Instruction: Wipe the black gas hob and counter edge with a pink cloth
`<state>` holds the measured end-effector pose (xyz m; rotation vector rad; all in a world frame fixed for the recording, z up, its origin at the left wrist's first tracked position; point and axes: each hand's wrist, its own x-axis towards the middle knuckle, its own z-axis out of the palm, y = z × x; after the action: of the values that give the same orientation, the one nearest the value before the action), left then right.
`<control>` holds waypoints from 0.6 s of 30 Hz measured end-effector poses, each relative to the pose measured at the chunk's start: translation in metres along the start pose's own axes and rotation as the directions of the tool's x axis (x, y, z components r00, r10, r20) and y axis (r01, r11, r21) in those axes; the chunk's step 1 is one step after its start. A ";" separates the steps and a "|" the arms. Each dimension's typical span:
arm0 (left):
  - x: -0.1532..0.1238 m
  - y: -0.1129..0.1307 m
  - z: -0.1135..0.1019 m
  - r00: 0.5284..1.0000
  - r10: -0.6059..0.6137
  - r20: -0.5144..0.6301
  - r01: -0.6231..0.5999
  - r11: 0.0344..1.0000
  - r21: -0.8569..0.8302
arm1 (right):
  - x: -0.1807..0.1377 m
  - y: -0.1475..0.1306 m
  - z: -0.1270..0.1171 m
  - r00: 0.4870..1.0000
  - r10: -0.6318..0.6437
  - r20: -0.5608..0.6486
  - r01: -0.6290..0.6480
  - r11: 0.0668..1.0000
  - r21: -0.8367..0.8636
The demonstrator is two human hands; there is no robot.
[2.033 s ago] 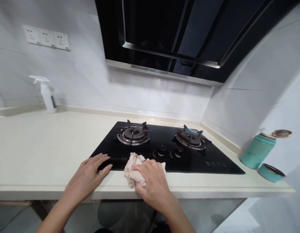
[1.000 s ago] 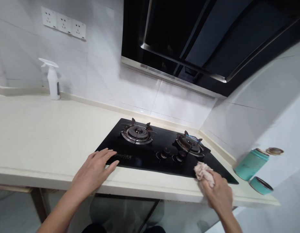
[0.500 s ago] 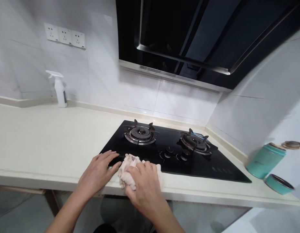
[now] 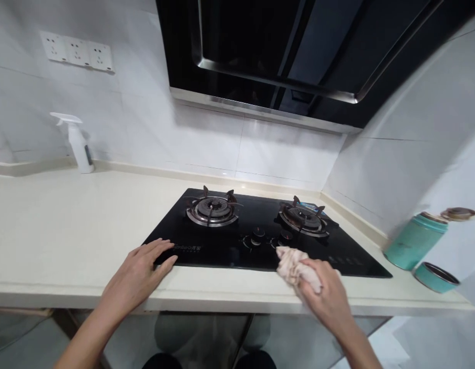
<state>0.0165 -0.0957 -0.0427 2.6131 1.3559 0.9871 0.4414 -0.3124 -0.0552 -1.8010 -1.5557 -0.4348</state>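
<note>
A crumpled pale pink cloth [image 4: 294, 266] is gripped in my right hand [image 4: 325, 292], pressed against the front edge of the black gas stove [image 4: 229, 251] and the counter strip before it. My left hand [image 4: 139, 271] lies flat with fingers stretched out, its fingertips on the stove's front left corner and its palm over the counter. Two round burners, the left one [image 4: 213, 209] and the right one [image 4: 304, 219], sit on the glass. Two black knobs, the left knob [image 4: 257, 236] and the right knob [image 4: 286, 238], stand between them, just beyond the cloth.
A white spray bottle [image 4: 80, 146] stands at the back left of the cream counter [image 4: 68, 220]. At the right end are a turquoise canister [image 4: 416, 241] and a low turquoise container [image 4: 437, 277]. A black range hood [image 4: 260, 56] overhangs the stove.
My right hand has slid the cloth rightward along the stove's front edge, away from my left hand. The left hand stays at the stove's left corner. The view has shifted slightly right.
</note>
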 end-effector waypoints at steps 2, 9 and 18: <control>0.001 0.000 0.000 1.000 -0.001 -0.005 0.001 1.000 -0.005 | -0.003 0.050 -0.015 0.990 0.134 -0.043 -0.136 0.990 -0.041; 0.001 0.002 0.003 1.000 0.016 -0.012 -0.016 1.000 -0.002 | 0.000 0.151 -0.073 0.816 0.555 -0.162 -0.578 0.783 -0.229; -0.004 0.007 0.006 0.998 0.024 -0.052 -0.024 1.000 0.010 | -0.001 0.089 -0.053 0.800 0.582 -0.146 -0.575 0.672 -0.467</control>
<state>0.0229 -0.1019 -0.0474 2.6342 1.3463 1.0626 0.5364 -0.3522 -0.0445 -2.5711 -0.8125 -0.5285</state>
